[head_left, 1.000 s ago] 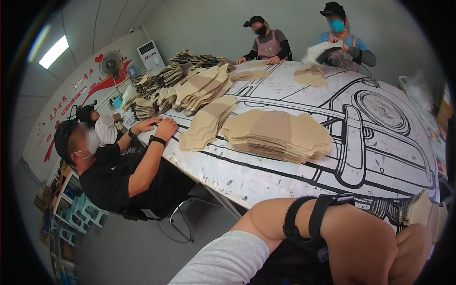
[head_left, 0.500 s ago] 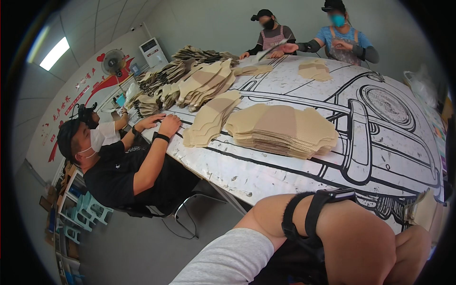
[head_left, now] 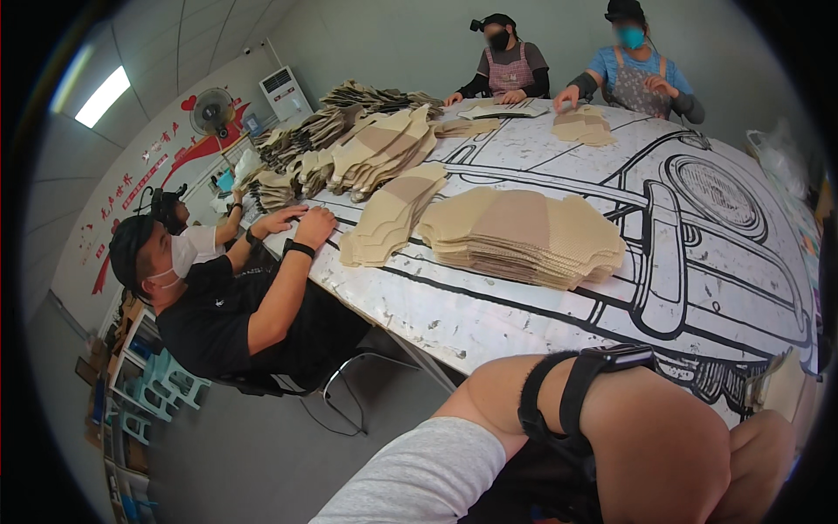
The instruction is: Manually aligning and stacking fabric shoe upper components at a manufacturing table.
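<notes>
Across swings a co-worker's hand (head_left: 569, 93) to the far stack (head_left: 587, 129), while the wearer's hands (head_left: 668, 445), grip impossible to tell, sit near pieces (head_left: 777, 389) a nudge could scatter.

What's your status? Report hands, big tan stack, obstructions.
Left hand in view, grip hidden; right unclear. Tan stack on table, untouched. Smaller stack close alongside.

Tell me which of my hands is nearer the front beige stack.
Left: the left hand is this side of the beige stack; what seems the right hand, partly hidden, is farther right.
</notes>
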Available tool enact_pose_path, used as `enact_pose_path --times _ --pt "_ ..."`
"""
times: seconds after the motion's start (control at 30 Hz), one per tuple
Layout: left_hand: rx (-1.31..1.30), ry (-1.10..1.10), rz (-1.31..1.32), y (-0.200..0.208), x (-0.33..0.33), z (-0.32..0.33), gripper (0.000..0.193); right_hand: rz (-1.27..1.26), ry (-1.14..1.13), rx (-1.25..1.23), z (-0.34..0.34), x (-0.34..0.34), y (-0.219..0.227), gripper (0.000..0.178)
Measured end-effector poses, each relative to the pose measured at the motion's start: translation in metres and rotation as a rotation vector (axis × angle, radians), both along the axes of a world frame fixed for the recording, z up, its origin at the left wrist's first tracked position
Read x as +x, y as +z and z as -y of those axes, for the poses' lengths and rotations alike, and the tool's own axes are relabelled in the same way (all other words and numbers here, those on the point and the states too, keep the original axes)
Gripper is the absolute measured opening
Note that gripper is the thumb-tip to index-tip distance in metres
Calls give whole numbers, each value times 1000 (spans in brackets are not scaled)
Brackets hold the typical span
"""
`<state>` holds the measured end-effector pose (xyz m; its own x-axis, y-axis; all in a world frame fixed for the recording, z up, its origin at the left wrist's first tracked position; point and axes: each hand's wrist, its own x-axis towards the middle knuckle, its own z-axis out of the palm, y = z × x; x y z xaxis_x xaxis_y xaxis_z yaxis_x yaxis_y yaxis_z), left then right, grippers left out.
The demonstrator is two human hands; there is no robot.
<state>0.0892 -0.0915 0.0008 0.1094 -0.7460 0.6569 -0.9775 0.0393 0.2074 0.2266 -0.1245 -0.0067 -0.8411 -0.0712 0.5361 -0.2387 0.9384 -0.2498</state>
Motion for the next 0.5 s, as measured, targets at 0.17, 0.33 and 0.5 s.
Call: enact_pose_path --times 0.17,0.33,0.5 --pt "7 -186 37 5 7 3 18 -84 87 10 -6 2 -10 35" --pt "10 -369 72 8 13 7 19 -153 32 7 0 -3 -14 33" --pt "10 -557 109 11 22 13 20 -152 49 92 -2 -4 -14 29"
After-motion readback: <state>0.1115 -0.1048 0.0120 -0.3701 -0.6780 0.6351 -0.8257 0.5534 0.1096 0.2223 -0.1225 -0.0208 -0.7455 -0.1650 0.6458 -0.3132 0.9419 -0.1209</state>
